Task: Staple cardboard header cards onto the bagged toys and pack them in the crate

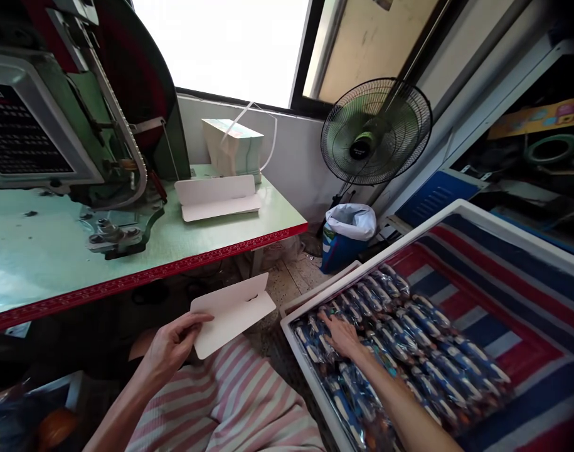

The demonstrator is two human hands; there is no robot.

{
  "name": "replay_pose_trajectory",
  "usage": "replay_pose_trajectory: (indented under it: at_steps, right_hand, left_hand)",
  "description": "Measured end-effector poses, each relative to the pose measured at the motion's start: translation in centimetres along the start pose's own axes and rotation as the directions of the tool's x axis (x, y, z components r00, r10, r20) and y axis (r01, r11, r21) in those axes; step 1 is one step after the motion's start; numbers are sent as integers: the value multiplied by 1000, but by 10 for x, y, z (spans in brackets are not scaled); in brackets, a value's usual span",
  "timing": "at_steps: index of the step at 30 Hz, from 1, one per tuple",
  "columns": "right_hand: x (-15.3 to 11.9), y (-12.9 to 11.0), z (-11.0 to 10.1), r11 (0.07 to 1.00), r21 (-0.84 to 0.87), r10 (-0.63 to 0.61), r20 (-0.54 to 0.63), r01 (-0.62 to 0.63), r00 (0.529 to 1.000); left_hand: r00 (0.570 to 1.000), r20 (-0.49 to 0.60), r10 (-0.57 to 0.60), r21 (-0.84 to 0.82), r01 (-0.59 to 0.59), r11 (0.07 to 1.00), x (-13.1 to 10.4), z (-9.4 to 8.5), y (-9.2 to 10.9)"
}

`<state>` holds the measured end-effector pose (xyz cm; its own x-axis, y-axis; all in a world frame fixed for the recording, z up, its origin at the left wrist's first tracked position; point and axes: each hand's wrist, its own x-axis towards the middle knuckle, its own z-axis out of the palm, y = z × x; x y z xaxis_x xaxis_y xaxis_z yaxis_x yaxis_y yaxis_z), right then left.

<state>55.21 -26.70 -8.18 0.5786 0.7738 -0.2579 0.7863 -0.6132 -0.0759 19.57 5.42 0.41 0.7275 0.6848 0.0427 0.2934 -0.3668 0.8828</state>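
Folded white paper card (234, 317): in left hand (171, 342), fingers (195, 319) pinching its left edge | right hand (343, 336): at blue-white plastic-wrapped packets (411, 333) in white-rimmed tray (463, 206), cannot tell if grasping | risk: strong pinch may crease card, slippery wrapping may let packet slip

left hand (175, 342) pinching, right hand (342, 334) stretched forward, both forearms (124, 402) bare

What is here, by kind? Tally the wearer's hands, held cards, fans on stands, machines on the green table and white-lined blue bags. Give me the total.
Hands: 2 (left hand, right hand)
Held card: 1
Fan: 1
Machine on the green table: 1
White-lined blue bag: 1
Total: 6
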Motion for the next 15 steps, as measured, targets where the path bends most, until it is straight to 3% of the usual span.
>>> replay_pose_trajectory:
  at_steps: [5, 10, 12, 15]
  right_hand:
    - [15, 2, -11, 988, 155, -11, -31, 16, 999]
    - [7, 4, -60, 928, 373, -1, -57, 22, 998]
    - [-2, -6, -91, 798, 602, 31, -61, 12, 998]
    - [-18, -39, -136, 411, 911, 94, -78, 33, 992]
  left_hand:
    - [999, -39, 30, 63, -27, 998, -4, 1, -2]
    - [989, -90, 121, 141, -108, 984, -5, 5, -9]
    - [983, -77, 169, 176, -153, 973, -5, 17, -12]
    - [975, -21, 221, 234, -210, 949, -11, 43, -10]
